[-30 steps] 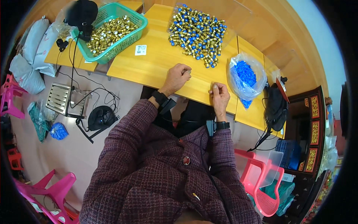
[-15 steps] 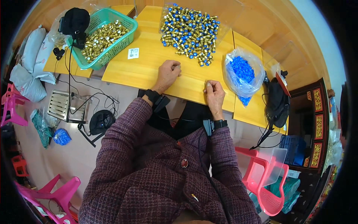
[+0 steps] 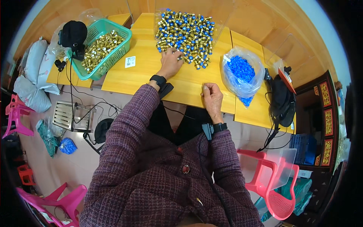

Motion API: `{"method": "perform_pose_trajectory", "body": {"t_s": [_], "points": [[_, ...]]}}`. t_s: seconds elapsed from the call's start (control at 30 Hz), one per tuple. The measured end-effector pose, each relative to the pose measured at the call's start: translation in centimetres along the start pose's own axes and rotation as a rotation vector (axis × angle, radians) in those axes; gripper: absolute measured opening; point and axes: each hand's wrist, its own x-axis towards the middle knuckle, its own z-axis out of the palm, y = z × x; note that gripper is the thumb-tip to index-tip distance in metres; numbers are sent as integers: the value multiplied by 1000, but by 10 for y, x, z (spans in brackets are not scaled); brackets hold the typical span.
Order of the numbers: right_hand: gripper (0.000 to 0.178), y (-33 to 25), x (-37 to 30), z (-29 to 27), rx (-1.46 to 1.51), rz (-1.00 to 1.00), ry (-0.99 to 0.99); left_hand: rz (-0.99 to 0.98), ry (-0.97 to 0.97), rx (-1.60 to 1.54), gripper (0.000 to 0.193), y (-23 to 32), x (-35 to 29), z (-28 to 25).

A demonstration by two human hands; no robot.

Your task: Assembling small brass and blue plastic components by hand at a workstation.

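My left hand [image 3: 171,62] reaches to the near left edge of a pile of brass fittings with blue caps [image 3: 185,34]. Its fingers are bent and apart, with the tips among the nearest fittings; no fitting shows firmly held. At the table's front edge, my right hand [image 3: 213,97] has its fingers curled in and the thumb against them. Whatever may be inside that hand is hidden. Right of the pile, a clear plastic bag [image 3: 230,84] holds many small blue caps [image 3: 242,69].
A green basket [image 3: 109,62] of brass fittings with white ends [image 3: 100,49] stands at the left, beside a black cap [image 3: 73,34]. A white label [image 3: 130,62] lies on the yellow table [image 3: 141,45]. Black straps and a bag [image 3: 281,100] hang at the right edge, above a pink chair [image 3: 280,202].
My left hand has moved forward from the bare tabletop to the pile, its fingers opening. The right hand stays curled near the table edge. The whole view has shifted slightly.
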Motion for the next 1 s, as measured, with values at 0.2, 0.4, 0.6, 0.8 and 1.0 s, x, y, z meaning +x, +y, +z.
{"method": "perform_pose_trajectory", "body": {"t_s": [0.2,0.4,0.6,0.8,1.0], "points": [[7,4,3,-1,-62,-33,14,-17,-57,-124,24,6,-22,-11],[7,5,2,0,-84,-53,10,-10,-54,-244,26,8,-45,-22],[7,4,2,0,-116,-53,22,20,-24,-266,29,10,-60,-25],[7,5,2,1,-126,-51,27,55,3,-209,51,10,-60,-20],[7,1,1,2,-120,-32,17,31,-174,-117,71,18,-39,-20]]}}
